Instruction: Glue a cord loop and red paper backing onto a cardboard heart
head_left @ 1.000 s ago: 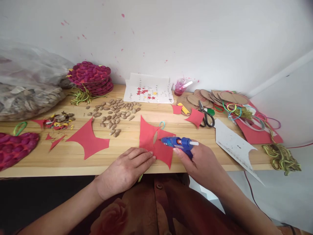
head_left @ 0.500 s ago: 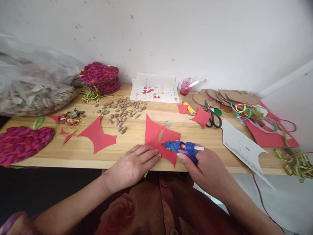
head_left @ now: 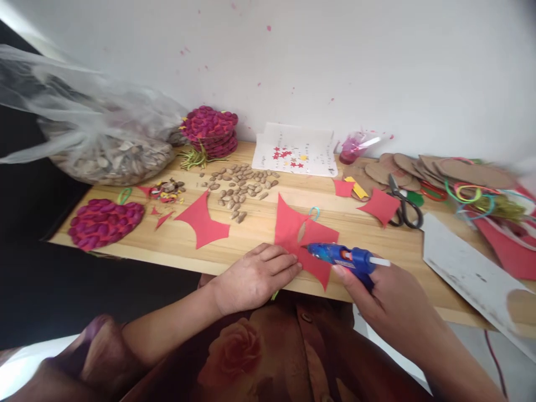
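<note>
Left hand [head_left: 257, 277]: laid flat over the red sheet's [head_left: 288, 229] near-left edge, presumably steadying it on the counter [head_left: 247, 241]. Right hand [head_left: 389, 290]: wrapped round a blue glue gun [head_left: 335, 255], nozzle at the sheet's middle, likely for aim. Beyond: brown seed-like pieces [head_left: 233, 196], spread loose. Rear: magenta-studded stack [head_left: 209, 127], apparently piled for space.

Pale wooden table [head_left: 247, 230], crowded around the grip of the right hand [head_left: 391, 293].
Just left of the grip lies 1 red sheet [head_left: 287, 231]; farther left, 1 concave-sided red cut-out [head_left: 203, 221] and 1 magenta heart-like piece [head_left: 105, 224]. Beyond the grip to the left, brown seeds [head_left: 242, 198] are scattered, near white paper [head_left: 288, 137]. Beyond it to the right, black scissors [head_left: 402, 204] lie near cardboard discs [head_left: 387, 173]; right of it, 1 white board [head_left: 464, 265] overhangs the edge.
</note>
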Demonstrator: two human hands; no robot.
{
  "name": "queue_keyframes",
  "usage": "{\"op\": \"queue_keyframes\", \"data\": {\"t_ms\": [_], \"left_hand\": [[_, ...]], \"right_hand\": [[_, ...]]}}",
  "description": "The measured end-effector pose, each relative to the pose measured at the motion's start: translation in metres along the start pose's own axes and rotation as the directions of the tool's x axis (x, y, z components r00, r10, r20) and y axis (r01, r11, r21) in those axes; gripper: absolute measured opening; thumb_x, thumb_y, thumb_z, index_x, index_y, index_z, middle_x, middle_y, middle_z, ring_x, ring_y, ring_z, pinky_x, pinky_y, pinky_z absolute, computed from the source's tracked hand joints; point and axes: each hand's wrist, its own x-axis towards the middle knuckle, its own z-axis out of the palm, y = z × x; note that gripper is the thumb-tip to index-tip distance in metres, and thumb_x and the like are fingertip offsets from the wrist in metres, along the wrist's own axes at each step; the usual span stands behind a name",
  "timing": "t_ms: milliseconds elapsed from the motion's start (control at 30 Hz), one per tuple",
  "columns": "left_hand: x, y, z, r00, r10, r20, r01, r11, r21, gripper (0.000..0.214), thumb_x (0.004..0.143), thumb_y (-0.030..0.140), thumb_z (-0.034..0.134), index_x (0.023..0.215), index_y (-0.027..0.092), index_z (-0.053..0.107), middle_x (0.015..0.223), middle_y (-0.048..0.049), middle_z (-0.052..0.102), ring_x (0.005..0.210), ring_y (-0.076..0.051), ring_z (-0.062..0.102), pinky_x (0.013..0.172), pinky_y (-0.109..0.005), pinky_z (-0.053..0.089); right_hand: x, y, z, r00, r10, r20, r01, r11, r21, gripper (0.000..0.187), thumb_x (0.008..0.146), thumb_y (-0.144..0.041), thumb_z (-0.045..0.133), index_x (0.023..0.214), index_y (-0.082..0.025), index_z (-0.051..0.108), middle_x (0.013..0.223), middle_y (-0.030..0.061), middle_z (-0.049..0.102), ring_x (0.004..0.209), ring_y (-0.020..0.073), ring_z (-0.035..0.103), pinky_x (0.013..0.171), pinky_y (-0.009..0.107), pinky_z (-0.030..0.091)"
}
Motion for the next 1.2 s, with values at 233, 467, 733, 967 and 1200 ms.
{"op": "queue_keyframes", "data": {"t_ms": [233, 467, 733, 967, 1200], "left_hand": [[0.002, 0.001, 0.0, 0.998, -0.041, 0.037, 0.041, 0.999, 0.018, 0.035, 0.098, 0.016, 0.049, 0.132, 0.012, 0.057, 0.121, -0.0122, 0.068, 0.115, -0.022, 0.058, 0.098, -0.036, 0.049], [-0.001, 0.003, 0.0, 0.994, -0.015, -0.106, 0.014, 1.0, -0.006, 0.033, 0.098, 0.014, 0.048, 0.13, 0.011, 0.058, 0.124, -0.0105, 0.068, 0.114, -0.019, 0.06, 0.1, -0.032, 0.048], [-0.023, -0.036, -0.043, 0.859, -0.412, -0.304, 0.471, 0.869, 0.152, 0.023, 0.093, 0.03, 0.063, 0.074, 0.017, 0.064, 0.077, -0.0035, 0.067, 0.081, -0.018, 0.061, 0.079, -0.032, 0.048], [-0.07, -0.078, -0.092, 0.448, -0.826, -0.343, 0.887, 0.458, 0.056, 0.02, 0.087, 0.036, 0.062, 0.084, 0.018, 0.071, 0.085, -0.0027, 0.074, 0.071, -0.017, 0.064, 0.07, -0.027, 0.049], [-0.081, -0.082, -0.088, 0.299, -0.91, -0.288, 0.95, 0.311, 0.006, 0.027, 0.083, 0.036, 0.056, 0.093, 0.019, 0.075, 0.095, -0.0025, 0.077, 0.07, -0.017, 0.066, 0.076, -0.026, 0.052]], "right_hand": [[0.008, 0.013, 0.003, 0.987, -0.038, -0.159, 0.025, 0.996, -0.081, 0.041, 0.096, -0.05, 0.043, 0.071, -0.023, 0.061, 0.065, 0.0089, 0.065, 0.059, 0.027, 0.065, 0.047, 0.033, 0.034], [0.004, 0.006, 0.008, 0.927, 0.365, -0.082, -0.29, 0.84, 0.459, 0.048, 0.093, -0.058, 0.049, 0.062, -0.023, 0.059, 0.052, 0.0041, 0.061, 0.045, 0.02, 0.056, 0.047, 0.032, 0.042], [-0.002, 0.008, 0.015, 0.82, 0.555, 0.144, -0.425, 0.419, 0.802, 0.048, 0.085, -0.063, 0.059, 0.063, -0.021, 0.061, 0.06, 0.0096, 0.066, 0.046, 0.0209, 0.055, 0.046, 0.034, 0.044], [-0.006, 0.018, 0.024, 0.783, 0.585, 0.21, -0.45, 0.3, 0.841, 0.044, 0.083, -0.065, 0.061, 0.073, -0.022, 0.06, 0.063, 0.0077, 0.065, 0.046, 0.0191, 0.054, 0.048, 0.034, 0.042], [-0.006, 0.018, 0.03, 0.779, 0.588, 0.219, -0.467, 0.312, 0.827, 0.051, 0.075, -0.071, 0.065, 0.08, -0.02, 0.061, 0.064, 0.0043, 0.066, 0.049, 0.0172, 0.053, 0.048, 0.03, 0.043]]}}
